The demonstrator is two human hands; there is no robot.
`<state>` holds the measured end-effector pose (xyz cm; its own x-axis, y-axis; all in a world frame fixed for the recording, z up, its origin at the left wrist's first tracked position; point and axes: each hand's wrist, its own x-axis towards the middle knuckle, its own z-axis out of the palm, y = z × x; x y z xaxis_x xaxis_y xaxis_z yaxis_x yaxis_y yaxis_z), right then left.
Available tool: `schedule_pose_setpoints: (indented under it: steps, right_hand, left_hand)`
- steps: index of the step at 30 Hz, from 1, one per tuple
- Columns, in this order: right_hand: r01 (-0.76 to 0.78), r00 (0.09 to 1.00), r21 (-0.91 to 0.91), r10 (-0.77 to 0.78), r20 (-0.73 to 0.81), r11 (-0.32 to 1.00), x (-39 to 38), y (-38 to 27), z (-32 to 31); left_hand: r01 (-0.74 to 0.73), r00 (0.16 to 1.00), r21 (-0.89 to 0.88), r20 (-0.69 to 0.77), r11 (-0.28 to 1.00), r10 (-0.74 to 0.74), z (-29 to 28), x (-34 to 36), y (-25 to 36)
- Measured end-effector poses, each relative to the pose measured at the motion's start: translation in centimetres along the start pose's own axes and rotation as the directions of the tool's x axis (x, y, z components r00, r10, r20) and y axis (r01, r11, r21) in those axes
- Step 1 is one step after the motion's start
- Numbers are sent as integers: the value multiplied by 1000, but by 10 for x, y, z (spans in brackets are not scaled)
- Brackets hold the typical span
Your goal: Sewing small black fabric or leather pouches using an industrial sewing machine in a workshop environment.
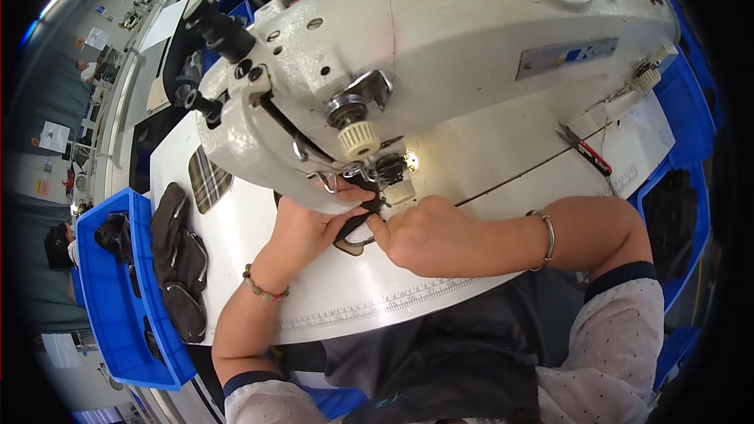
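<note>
Guiding dark fabric (361, 221) for stitching, seemingly, left hand (305, 228) pinches it; right hand (428, 237), hold unclear. Next likely needs even feeding.

From the wearer's head, one fisheye view looks down, close above a smooth white table (314, 290) and off-white metal sewing machine (463, 55)

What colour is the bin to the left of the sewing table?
The bin is bright blue; the head view shows it best.
</note>
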<state>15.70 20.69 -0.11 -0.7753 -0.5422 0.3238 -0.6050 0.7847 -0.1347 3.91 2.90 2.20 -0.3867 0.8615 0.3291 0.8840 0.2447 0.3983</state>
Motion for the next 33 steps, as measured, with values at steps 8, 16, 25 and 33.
schedule_pose_setpoints:
  steps: [8, 16, 25, 33]
  right_hand:
    - [46, 997, -43, -48, -55, 998, 1, 3, 2]
    - [26, 998, 7, -26, -62, 1000, 3, 4, -2]
    - [-100, 988, -54, 93, -125, 994, 10, 17, 4]
    - [-112, 987, -44, 106, -117, 993, 8, 19, 5]
  left_hand:
    - [-46, 999, 44, 10, 998, 45, 0, 1, -2]
    - [-80, 997, 14, -10, 997, 80, 3, -2, -9]
    - [63, 995, 135, -89, 989, -51, 7, 6, -9]
    - [262, 963, -47, -56, 964, -264, 8, 4, -11]
